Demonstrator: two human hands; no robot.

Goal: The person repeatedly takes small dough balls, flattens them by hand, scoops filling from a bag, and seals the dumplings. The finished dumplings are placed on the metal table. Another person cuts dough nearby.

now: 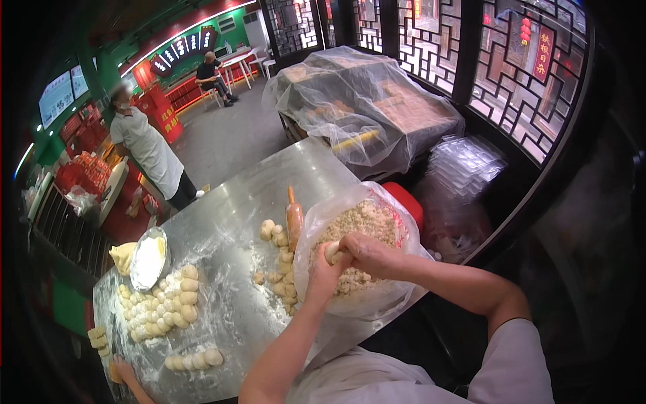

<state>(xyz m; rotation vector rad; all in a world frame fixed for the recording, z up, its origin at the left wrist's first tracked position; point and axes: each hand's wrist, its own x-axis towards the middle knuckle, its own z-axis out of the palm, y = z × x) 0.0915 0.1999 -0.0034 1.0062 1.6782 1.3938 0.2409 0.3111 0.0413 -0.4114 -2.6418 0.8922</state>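
A small pale dough piece (331, 251) sits between my two hands, above a wide container lined with a clear plastic bag (312, 222). My left hand (323, 275) cups the dough from the left and below. From the right, my right hand (367, 252) pinches its top with the fingers. Crumbly beige filling (356, 222) fills the lined container beneath them. Left of the bag lie several small dough lumps (285, 275) in a loose heap. A wooden rolling pin (294, 219) rests at the top of that heap.
Rows of floured dough balls (161, 308) and a short row (194, 359) lie leftward, near a metal bowl of flour (148, 260). A co-worker's hand (123, 371) holds something at the lower left table edge. A plastic-covered table (363, 106) stands beyond; a person (146, 146) stands left.
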